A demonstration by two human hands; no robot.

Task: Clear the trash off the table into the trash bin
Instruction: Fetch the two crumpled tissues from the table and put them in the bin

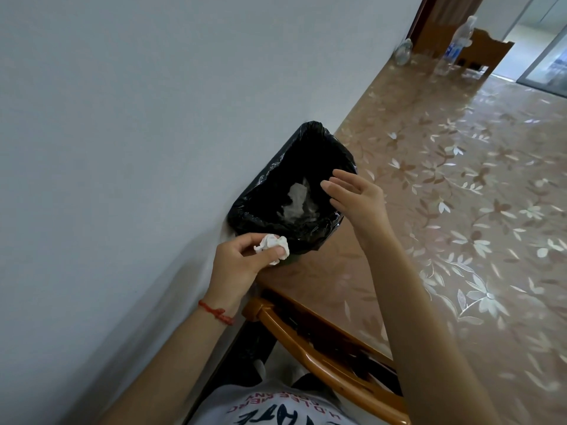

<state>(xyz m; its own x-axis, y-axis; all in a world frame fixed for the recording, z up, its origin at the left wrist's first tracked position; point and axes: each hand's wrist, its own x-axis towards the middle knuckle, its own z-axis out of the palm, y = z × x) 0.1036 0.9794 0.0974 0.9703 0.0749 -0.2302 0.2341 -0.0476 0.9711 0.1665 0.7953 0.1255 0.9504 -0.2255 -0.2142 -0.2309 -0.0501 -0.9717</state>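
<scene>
Left hand point(237, 260): fingers pinched around a crumpled white tissue point(273, 245), just short of the bin's near rim.
Right hand point(356, 194): spread wide, holding nothing, above the bin's table-side rim.
Trash bin point(267, 191): black-lined, between wall and table edge point(346, 237), pale paper inside.
Far table end: plastic bottle point(455, 47).

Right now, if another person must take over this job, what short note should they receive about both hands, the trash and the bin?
Left hand: pinches a crumpled white tissue just outside the near rim of the trash bin; not yet dropped.
Right hand: open and empty, over the bin's right edge.
Bin: black-lined, against the wall at the table's left edge; pale crumpled trash already lies inside.
Done: at least one piece is binned.
Left: move the tissue over the opening and release it. Then check the far end of the table, where a plastic bottle and a clear object stand; whether those count as trash I cannot tell.
</scene>
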